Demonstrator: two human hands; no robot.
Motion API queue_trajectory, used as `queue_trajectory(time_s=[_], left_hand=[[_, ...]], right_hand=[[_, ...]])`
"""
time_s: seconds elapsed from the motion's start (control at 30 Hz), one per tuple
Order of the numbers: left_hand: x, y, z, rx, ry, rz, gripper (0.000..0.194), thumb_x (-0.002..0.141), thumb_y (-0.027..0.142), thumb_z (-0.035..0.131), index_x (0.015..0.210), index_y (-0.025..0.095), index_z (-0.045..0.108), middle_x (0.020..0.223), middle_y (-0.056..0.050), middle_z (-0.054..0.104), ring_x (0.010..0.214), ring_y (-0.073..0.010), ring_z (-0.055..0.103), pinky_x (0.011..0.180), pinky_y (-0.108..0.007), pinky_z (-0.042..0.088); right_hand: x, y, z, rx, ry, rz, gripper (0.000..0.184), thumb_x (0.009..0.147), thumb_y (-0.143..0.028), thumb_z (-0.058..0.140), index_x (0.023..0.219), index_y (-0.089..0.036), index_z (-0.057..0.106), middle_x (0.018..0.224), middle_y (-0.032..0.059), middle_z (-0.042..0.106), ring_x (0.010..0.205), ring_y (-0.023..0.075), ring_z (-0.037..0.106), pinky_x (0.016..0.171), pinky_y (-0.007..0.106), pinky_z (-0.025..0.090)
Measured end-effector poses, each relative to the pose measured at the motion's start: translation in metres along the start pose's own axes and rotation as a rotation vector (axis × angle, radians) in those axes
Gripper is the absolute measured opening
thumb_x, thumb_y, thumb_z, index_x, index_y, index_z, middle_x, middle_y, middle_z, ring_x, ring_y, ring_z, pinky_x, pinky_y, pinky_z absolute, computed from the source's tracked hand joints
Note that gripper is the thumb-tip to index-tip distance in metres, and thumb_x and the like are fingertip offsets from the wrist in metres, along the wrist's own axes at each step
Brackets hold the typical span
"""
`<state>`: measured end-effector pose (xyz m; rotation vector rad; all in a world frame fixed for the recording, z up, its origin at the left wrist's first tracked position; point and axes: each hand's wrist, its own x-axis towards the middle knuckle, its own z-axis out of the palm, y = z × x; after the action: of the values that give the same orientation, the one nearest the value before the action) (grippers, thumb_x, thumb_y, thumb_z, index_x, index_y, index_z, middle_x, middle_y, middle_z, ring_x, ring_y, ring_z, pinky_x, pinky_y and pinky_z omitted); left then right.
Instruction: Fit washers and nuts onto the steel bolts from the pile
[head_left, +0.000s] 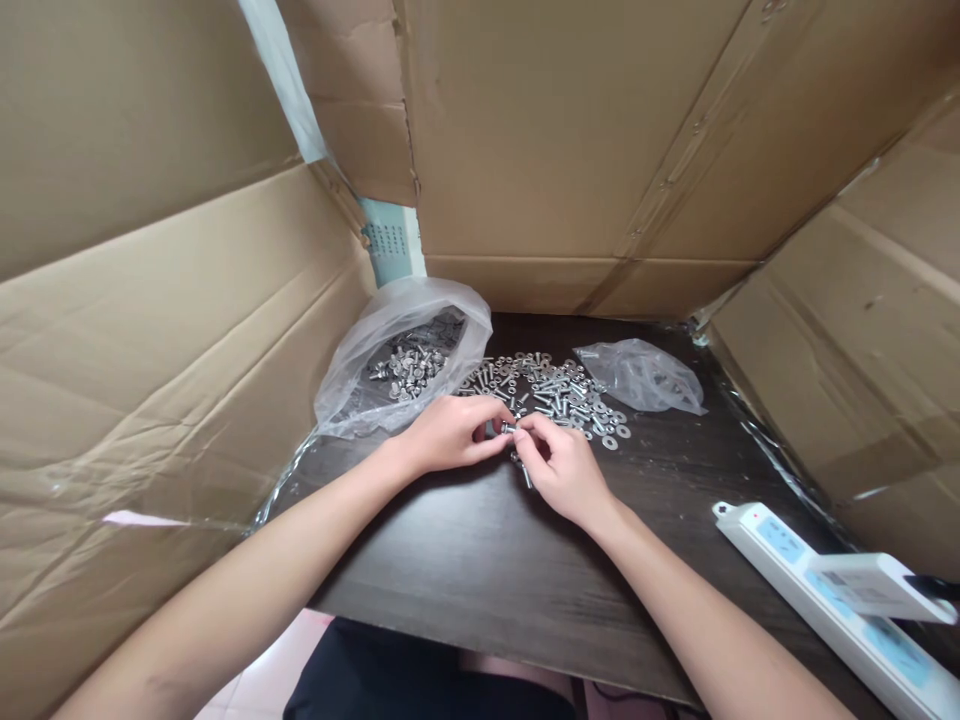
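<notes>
My left hand [459,432] and my right hand [559,462] meet over the dark table, fingertips pinched on a small metal bolt [509,428] between them. The bolt lies roughly sideways; my fingers partly cover it, and I cannot tell whether a nut or washer is on it. Just under my right fingers, another bolt [526,476] lies on the tabletop. Behind my hands spreads a loose pile of bolts [559,390], mixed with flat washers [610,442] and small nuts.
An open clear plastic bag [341,385] of metal hardware sits at the back left. A smaller plastic bag [637,370] lies at the back right. A white power strip [787,575] with a plugged-in adapter [862,585] runs along the right. Cardboard walls [562,130] enclose the table [450,560].
</notes>
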<state>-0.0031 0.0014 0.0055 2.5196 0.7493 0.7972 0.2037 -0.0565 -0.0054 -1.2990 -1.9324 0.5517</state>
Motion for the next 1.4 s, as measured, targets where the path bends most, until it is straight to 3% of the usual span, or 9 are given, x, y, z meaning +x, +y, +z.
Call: queue_trajectory(time_s=[0.27, 0.47, 0.7, 0.9, 1.1, 1.23, 1.4], left_hand=[[0.0002, -0.0002, 0.0003, -0.003, 0.009, 0.01, 0.016, 0.095, 0.03, 0.067, 0.105, 0.018, 0.069, 0.087, -0.001, 0.074, 0.07, -0.013, 0.067, 0.067, -0.023, 0.048], [0.0002, 0.0007, 0.0003, -0.005, 0.023, 0.007, 0.016, 0.097, 0.032, 0.066, 0.105, 0.018, 0.069, 0.087, -0.001, 0.074, 0.069, -0.0126, 0.067, 0.066, -0.023, 0.048], [-0.0008, 0.0005, -0.0008, 0.01, 0.034, 0.017, 0.018, 0.098, 0.034, 0.064, 0.106, 0.019, 0.069, 0.089, -0.001, 0.073, 0.07, -0.0133, 0.067, 0.067, -0.024, 0.05], [-0.0007, 0.0008, 0.0003, -0.006, 0.042, 0.018, 0.019, 0.097, 0.034, 0.065, 0.107, 0.018, 0.069, 0.09, -0.002, 0.074, 0.069, -0.0129, 0.067, 0.066, -0.024, 0.049], [-0.0005, 0.001, 0.0001, -0.007, 0.026, 0.011, 0.019, 0.098, 0.034, 0.065, 0.107, 0.018, 0.069, 0.09, -0.002, 0.074, 0.071, -0.0134, 0.067, 0.067, -0.024, 0.048], [0.0, 0.0013, 0.0003, -0.008, 0.03, 0.019, 0.018, 0.098, 0.033, 0.065, 0.106, 0.018, 0.069, 0.09, -0.002, 0.074, 0.071, -0.013, 0.067, 0.067, -0.024, 0.049], [-0.0004, 0.0013, 0.0002, -0.006, 0.023, 0.019, 0.017, 0.098, 0.033, 0.064, 0.106, 0.018, 0.069, 0.089, -0.001, 0.074, 0.069, -0.0126, 0.066, 0.066, -0.024, 0.048]], right_hand=[[0.0012, 0.0021, 0.0009, -0.069, 0.024, -0.044, 0.029, 0.105, -0.033, 0.045, 0.086, -0.022, 0.063, 0.071, 0.0002, 0.065, 0.065, 0.019, 0.056, 0.069, 0.03, 0.036], [0.002, 0.0026, 0.0007, -0.119, 0.039, -0.069, 0.04, 0.108, -0.034, 0.04, 0.072, -0.022, 0.053, 0.063, -0.0001, 0.059, 0.059, 0.0184, 0.051, 0.068, 0.031, 0.033], [0.0014, -0.0034, -0.003, -0.066, 0.059, -0.039, 0.024, 0.102, -0.033, 0.046, 0.1, -0.021, 0.066, 0.073, 0.0012, 0.069, 0.065, 0.02, 0.061, 0.069, 0.031, 0.04], [0.0009, -0.0026, -0.0013, -0.072, 0.05, -0.034, 0.021, 0.098, -0.035, 0.049, 0.1, -0.021, 0.064, 0.064, -0.0011, 0.06, 0.06, 0.0192, 0.056, 0.063, 0.031, 0.039], [0.0, 0.0002, -0.0002, -0.06, 0.03, -0.023, 0.021, 0.1, -0.033, 0.047, 0.1, -0.021, 0.064, 0.069, 0.0003, 0.064, 0.066, 0.0204, 0.058, 0.066, 0.031, 0.04], [-0.0003, 0.0015, 0.0007, -0.043, 0.019, -0.037, 0.023, 0.104, -0.033, 0.044, 0.095, -0.022, 0.062, 0.081, 0.003, 0.069, 0.072, 0.021, 0.061, 0.07, 0.031, 0.041], [0.0003, 0.0027, 0.0013, -0.061, 0.003, -0.029, 0.034, 0.108, -0.035, 0.039, 0.081, -0.023, 0.054, 0.07, 0.0018, 0.061, 0.066, 0.0201, 0.057, 0.067, 0.03, 0.039]])
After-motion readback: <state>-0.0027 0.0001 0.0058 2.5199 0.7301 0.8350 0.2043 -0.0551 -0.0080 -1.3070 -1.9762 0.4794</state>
